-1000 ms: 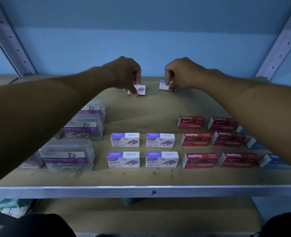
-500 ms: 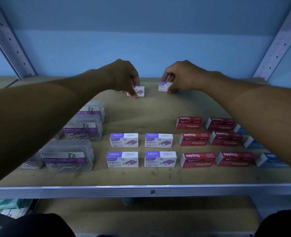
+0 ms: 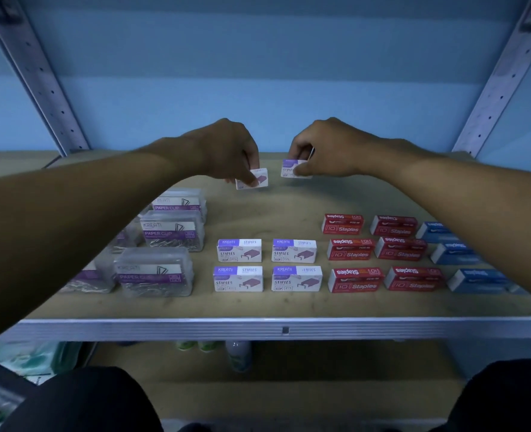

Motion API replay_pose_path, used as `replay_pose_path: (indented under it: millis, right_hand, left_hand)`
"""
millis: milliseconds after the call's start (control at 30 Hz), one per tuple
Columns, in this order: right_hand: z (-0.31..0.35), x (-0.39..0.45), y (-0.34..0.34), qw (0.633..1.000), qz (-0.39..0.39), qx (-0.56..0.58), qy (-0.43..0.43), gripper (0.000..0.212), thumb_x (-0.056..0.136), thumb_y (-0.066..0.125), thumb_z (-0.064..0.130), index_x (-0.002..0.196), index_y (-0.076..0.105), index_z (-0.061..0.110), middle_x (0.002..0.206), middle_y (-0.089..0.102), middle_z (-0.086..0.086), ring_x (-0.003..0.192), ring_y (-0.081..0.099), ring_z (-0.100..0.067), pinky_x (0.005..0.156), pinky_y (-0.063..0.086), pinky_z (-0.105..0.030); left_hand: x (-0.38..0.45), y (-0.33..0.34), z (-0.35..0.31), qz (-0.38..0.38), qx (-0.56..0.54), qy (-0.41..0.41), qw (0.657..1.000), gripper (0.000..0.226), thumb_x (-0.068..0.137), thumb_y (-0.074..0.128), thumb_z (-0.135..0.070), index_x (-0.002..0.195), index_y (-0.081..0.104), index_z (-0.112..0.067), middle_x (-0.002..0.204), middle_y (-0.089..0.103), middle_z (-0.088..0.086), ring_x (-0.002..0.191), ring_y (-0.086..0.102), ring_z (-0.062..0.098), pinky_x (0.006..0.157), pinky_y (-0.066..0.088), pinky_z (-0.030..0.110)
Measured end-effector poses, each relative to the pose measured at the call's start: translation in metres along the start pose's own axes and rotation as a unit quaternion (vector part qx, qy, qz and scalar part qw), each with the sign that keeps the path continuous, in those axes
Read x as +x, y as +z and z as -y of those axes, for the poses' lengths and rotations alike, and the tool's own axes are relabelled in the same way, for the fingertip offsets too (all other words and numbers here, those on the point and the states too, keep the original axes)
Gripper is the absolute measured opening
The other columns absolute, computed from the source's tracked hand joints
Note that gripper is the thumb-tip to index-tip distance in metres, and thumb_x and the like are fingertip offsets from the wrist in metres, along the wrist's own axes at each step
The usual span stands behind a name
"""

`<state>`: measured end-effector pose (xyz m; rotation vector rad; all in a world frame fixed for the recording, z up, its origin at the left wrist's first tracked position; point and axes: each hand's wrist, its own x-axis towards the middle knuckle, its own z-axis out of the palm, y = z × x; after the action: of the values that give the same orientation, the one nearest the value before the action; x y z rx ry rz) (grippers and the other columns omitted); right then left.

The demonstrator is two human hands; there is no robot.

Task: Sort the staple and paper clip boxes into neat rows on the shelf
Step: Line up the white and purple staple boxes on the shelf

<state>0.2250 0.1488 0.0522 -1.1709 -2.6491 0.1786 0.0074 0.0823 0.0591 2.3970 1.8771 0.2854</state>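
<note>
Pale blue wall behind, perforated grey metal uprights (image 3: 39,79) slanting up at either side, brown board shelf (image 3: 276,207) with a ribbed metal front edge below.

Both bare forearms stretched far forward over the shelf, converging toward the back centre, wrists bent down. Left hand (image 3: 229,151) knuckles-up, fingers curled, pinching a small white-and-purple cardboard staple box (image 3: 254,179) between thumb and fingertips; box tilted, whether touching the board or just above it cannot be told. Right hand (image 3: 329,148) likewise arched, fingers curled over the top of a second white-and-purple staple box (image 3: 290,169), thumb against its front face; box near level, just beside the left one, a small gap between them.

Nearer the front, four matching white-and-purple staple boxes (image 3: 267,265) set in two rows of two, labels facing the camera. To their right, six red cardboard staple boxes (image 3: 382,251) in three rows of two, lettering on their tops upside down. Farther right, blue staple boxes (image 3: 463,263) partly hidden under the right forearm. On the left, clear plastic paper clip boxes (image 3: 164,244) with purple labels, arranged front to back, some covered by the left forearm.

Below the shelf edge, a lower board with a few blurred small objects; dark trousers at the bottom corners.
</note>
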Motion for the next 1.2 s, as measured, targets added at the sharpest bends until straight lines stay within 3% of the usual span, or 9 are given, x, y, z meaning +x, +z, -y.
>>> replay_pose_path:
  millis: [200, 433, 700, 867, 1000, 1200]
  right_hand:
    - [0.032, -0.037, -0.009, 0.999, 0.04, 0.021, -0.01, 0.014, 0.083, 0.076, 0.032, 0.097, 0.076, 0.03, 0.092, 0.072, 0.015, 0.087, 0.067, -0.004, 0.076, 0.054, -0.026]
    - [0.049, -0.067, -0.009, 0.997, 0.077, 0.007, 0.007, 0.019, 0.085, 0.077, 0.035, 0.103, 0.075, 0.032, 0.096, 0.07, 0.016, 0.091, 0.065, -0.004, 0.071, 0.049, -0.022]
    - [0.054, -0.073, 0.001, 0.997, 0.078, 0.014, 0.005, 0.02, 0.083, 0.079, 0.035, 0.103, 0.075, 0.031, 0.095, 0.07, 0.016, 0.089, 0.065, -0.003, 0.072, 0.051, -0.024]
    - [0.055, -0.072, 0.006, 0.996, 0.081, 0.022, 0.001, 0.02, 0.083, 0.079, 0.035, 0.102, 0.075, 0.029, 0.094, 0.071, 0.015, 0.087, 0.065, -0.002, 0.074, 0.053, -0.024]
    - [0.055, -0.073, 0.011, 0.996, 0.083, 0.016, 0.002, 0.02, 0.084, 0.078, 0.034, 0.103, 0.075, 0.028, 0.096, 0.07, 0.013, 0.088, 0.065, -0.004, 0.076, 0.053, -0.024]
    - [0.052, -0.075, 0.015, 0.996, 0.077, 0.039, 0.012, 0.021, 0.083, 0.079, 0.034, 0.103, 0.076, 0.028, 0.097, 0.071, 0.013, 0.091, 0.066, -0.005, 0.077, 0.053, -0.024]
  left_hand:
    - [-0.035, -0.009, -0.013, 0.036, 0.006, 0.011, 0.999, 0.019, 0.077, 0.081, -0.039, 0.086, 0.072, -0.025, 0.08, 0.075, -0.01, 0.062, 0.067, 0.0, 0.074, 0.055, 0.026]
    - [-0.057, -0.005, -0.029, 0.072, 0.024, 0.005, 0.997, 0.024, 0.075, 0.081, -0.044, 0.089, 0.072, -0.027, 0.083, 0.073, -0.013, 0.077, 0.07, 0.006, 0.066, 0.047, 0.021]
    - [-0.063, -0.001, -0.034, 0.066, 0.072, 0.021, 0.995, 0.022, 0.078, 0.079, -0.04, 0.093, 0.072, -0.025, 0.089, 0.068, -0.011, 0.091, 0.062, 0.012, 0.073, 0.048, 0.025]
    - [-0.063, -0.001, -0.035, 0.083, 0.076, 0.012, 0.994, 0.021, 0.077, 0.079, -0.041, 0.092, 0.072, -0.027, 0.089, 0.068, -0.012, 0.089, 0.062, 0.01, 0.073, 0.05, 0.026]
    - [-0.063, 0.003, -0.035, 0.095, 0.073, 0.002, 0.993, 0.021, 0.077, 0.08, -0.04, 0.092, 0.072, -0.028, 0.09, 0.066, -0.014, 0.073, 0.059, 0.002, 0.067, 0.049, 0.024]
    - [-0.061, 0.005, -0.037, 0.095, 0.101, 0.003, 0.99, 0.021, 0.076, 0.08, -0.043, 0.09, 0.072, -0.03, 0.088, 0.064, -0.016, 0.085, 0.061, 0.008, 0.073, 0.051, 0.027]
